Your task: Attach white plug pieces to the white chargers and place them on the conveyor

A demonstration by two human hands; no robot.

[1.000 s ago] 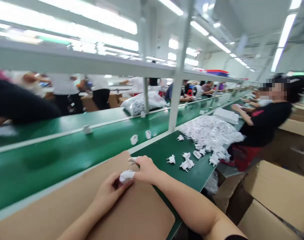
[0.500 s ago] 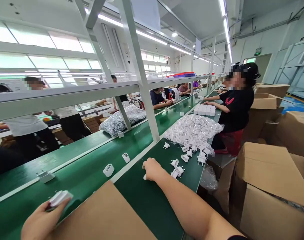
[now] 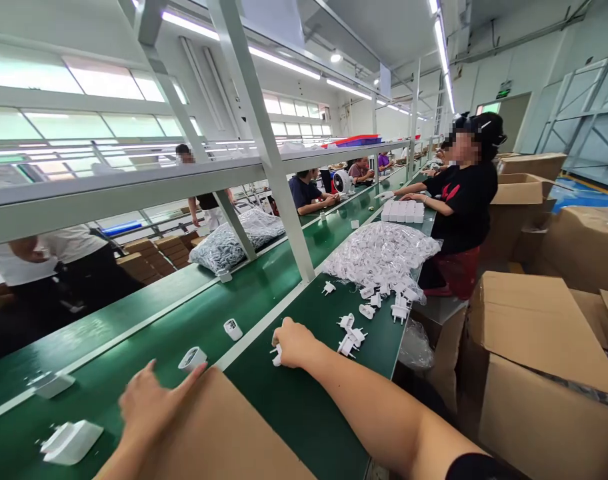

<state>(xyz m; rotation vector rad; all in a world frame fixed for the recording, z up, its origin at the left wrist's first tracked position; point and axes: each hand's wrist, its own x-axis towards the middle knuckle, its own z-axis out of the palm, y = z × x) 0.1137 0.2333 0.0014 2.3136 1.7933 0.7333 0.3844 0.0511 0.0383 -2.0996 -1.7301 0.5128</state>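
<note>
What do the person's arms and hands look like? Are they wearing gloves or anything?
No gloves. Both the left hand and the right hand are bare, with no rings, watch or bracelet showing. Both forearms are bare too. Near the bottom right edge of the picture, a dark sleeve starts high on the right arm, like a short-sleeved top. No sleeve shows on the left arm.

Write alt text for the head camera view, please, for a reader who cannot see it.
A person's right hand grips a small white plug piece on a green workbench; the empty left hand reaches toward a white housing on the conveyor belt. A co-worker sits beyond.
</note>
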